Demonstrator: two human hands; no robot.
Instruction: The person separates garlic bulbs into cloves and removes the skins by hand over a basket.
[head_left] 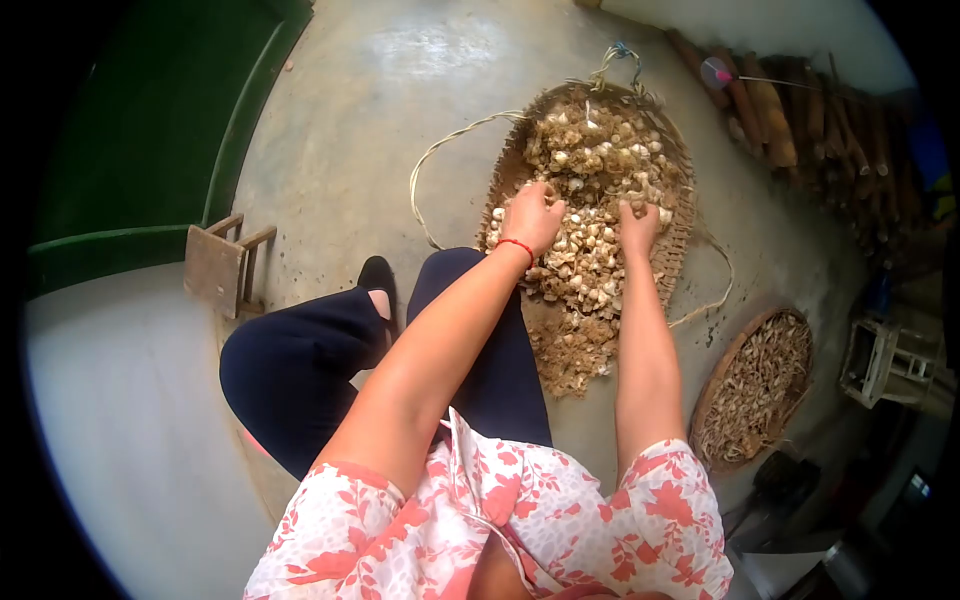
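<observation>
The garlic bulbs (590, 235) are heaped in the big basket (684, 170), with brown, rooty bits (570, 350) at its near end. The left hand (534, 215) is over the left part of the big basket, its fingers half curled down on the heap. The right hand (638, 228) is over the right part, with thumb and finger bent close to some bulbs. I cannot tell if either hand has hold of a bulb.

Dry bulbs like these look light, and their skins may tear, so a soft pinch on the fat round part seems best. The roots look tangled, so pulling fast could drag out a whole clump; it is wise to tease one bulb free with small wiggles. Keep both hands low and inside the rim of the big basket, so loose bulbs drop back in and do not roll onto the floor (330, 130)
</observation>
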